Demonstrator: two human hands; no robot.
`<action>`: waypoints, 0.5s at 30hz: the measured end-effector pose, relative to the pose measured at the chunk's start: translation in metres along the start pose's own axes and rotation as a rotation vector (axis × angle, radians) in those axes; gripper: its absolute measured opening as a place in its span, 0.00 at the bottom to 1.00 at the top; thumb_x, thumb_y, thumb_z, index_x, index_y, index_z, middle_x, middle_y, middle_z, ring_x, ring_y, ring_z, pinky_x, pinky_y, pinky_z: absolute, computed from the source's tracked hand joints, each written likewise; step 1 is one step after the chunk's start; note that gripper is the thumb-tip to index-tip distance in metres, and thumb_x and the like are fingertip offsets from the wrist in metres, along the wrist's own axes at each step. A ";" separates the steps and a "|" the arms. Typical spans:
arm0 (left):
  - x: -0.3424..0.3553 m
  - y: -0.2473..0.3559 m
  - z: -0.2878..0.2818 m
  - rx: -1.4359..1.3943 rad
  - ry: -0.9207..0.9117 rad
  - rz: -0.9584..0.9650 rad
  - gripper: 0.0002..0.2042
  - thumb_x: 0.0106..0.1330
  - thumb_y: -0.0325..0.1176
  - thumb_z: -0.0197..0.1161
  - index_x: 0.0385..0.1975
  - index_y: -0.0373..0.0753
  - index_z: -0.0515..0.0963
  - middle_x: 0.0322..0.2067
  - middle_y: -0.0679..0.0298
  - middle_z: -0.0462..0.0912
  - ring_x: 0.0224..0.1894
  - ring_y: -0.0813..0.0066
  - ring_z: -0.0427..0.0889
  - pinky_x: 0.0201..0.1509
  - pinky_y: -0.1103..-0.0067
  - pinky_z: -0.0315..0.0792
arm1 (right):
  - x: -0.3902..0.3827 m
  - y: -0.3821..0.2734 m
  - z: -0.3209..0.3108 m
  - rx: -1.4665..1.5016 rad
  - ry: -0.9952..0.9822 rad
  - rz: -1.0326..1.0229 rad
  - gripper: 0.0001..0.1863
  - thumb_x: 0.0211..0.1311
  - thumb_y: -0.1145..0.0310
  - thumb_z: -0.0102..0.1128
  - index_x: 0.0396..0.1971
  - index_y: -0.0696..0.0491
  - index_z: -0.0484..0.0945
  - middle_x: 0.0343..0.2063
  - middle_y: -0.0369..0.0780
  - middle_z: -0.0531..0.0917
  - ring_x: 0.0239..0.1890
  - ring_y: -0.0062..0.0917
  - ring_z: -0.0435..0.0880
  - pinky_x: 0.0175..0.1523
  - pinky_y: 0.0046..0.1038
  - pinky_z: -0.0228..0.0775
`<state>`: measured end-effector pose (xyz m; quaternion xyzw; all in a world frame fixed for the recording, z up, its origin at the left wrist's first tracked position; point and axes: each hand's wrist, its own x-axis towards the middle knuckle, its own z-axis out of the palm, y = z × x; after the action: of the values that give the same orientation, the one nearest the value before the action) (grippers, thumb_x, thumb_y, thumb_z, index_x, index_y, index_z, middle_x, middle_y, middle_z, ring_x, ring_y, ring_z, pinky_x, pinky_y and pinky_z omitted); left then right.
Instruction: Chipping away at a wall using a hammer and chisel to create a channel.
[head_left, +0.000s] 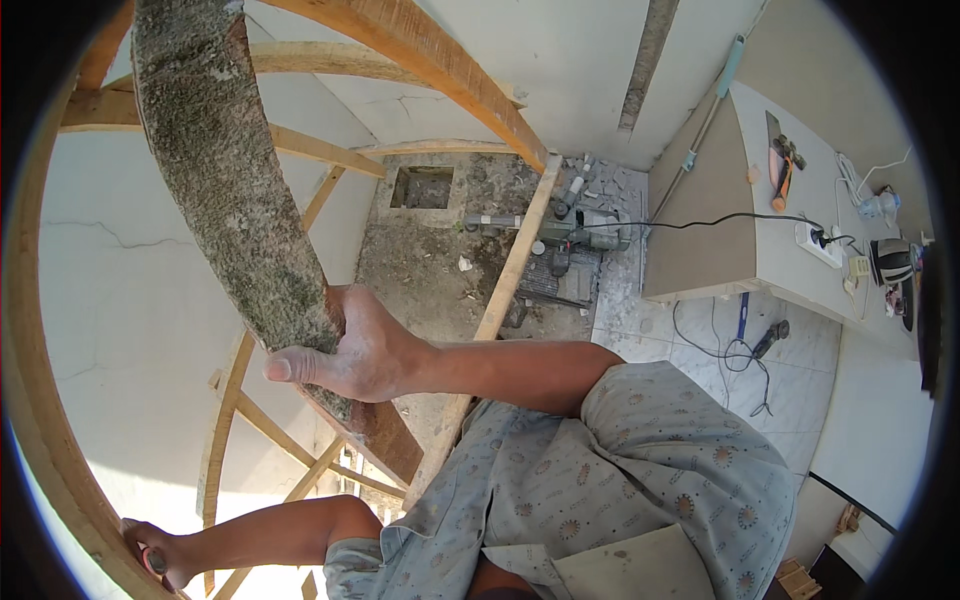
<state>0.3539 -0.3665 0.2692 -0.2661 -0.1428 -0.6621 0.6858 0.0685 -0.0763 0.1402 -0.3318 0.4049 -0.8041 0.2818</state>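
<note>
My right hand (pixel 375 350) is closed round the lower part of a wooden board (pixel 225 170), with the thumb across its near face. The board slants up and left to the top edge of the head view, its face crusted grey and rough, with bare brown wood at the lower end. At the lower left, my left hand (pixel 165 555) is closed on an orange-and-dark handle (pixel 153 560), seen end on. What the handle belongs to is hidden. That hand is right beside a curved-looking timber beam (pixel 50 430) of the wooden frame.
Timber bars (pixel 525 245) cross around me. Below lie a demolition hammer (pixel 570 235), rubble and a square floor opening (pixel 422 187). On the right, a white counter (pixel 790 235) holds an orange-handled tool (pixel 782 185) and a power strip (pixel 820 245). Cords and an angle grinder (pixel 770 338) lie on the tiles.
</note>
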 end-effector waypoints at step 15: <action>-0.052 0.059 0.100 -0.192 -0.164 -0.079 0.42 0.48 0.79 0.46 0.52 0.49 0.65 0.47 0.62 0.71 0.53 0.67 0.70 0.39 0.75 0.73 | -0.096 -0.089 -0.006 0.029 0.042 -0.194 0.25 0.51 0.50 0.70 0.27 0.60 0.77 0.21 0.37 0.79 0.26 0.19 0.76 0.32 0.24 0.69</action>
<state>0.4229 -0.2685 0.3122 -0.3780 -0.1446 -0.6755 0.6164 0.1067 0.0413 0.1826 -0.3485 0.3651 -0.8400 0.1990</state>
